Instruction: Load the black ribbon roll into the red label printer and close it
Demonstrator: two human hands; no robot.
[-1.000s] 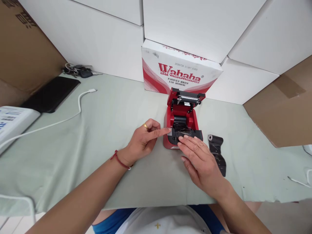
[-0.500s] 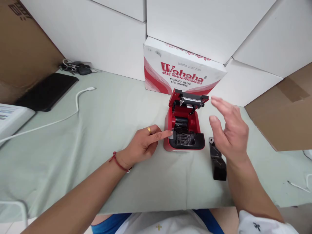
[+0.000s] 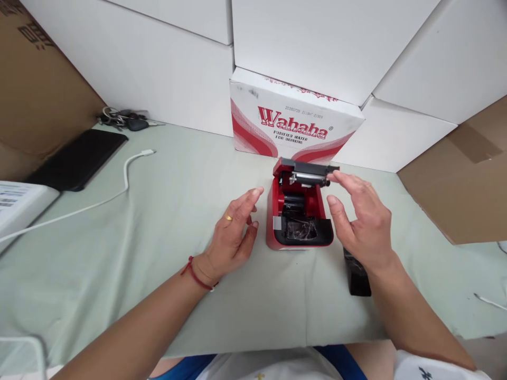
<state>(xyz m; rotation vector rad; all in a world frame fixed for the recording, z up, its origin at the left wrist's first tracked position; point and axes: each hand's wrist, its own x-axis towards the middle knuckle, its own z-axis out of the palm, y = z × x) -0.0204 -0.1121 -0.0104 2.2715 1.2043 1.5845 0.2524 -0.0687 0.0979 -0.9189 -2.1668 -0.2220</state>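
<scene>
A red and black label printer (image 3: pixel 271 232) stands on the cloth with its lid (image 3: pixel 311 169) partly raised. Inside it lies a black roll (image 3: pixel 293 201), and clear crinkled film (image 3: pixel 303 229) covers part of the black front. My left hand (image 3: pixel 236 229) is just left of the printer, fingers stretched out and holding nothing. At the right edge of the lid, the fingertips of my right hand (image 3: pixel 366 219) touch or nearly touch it; its thumb is spread away. Beside my right wrist lies a black shiny piece (image 3: pixel 359 277), its upper part hidden by the hand.
Behind the printer stands a white and red Wahaha box (image 3: pixel 293 121) against white boxes (image 3: pixel 166 68). On the left are keys (image 3: pixel 129 119), a black flat device (image 3: pixel 85 158) and a white cable (image 3: pixel 127 171). A cardboard box (image 3: pixel 455 179) bounds the right side.
My left hand has drawn back from the printer's left front corner. My right hand has moved left and down to the lid, which sits lower than before.
</scene>
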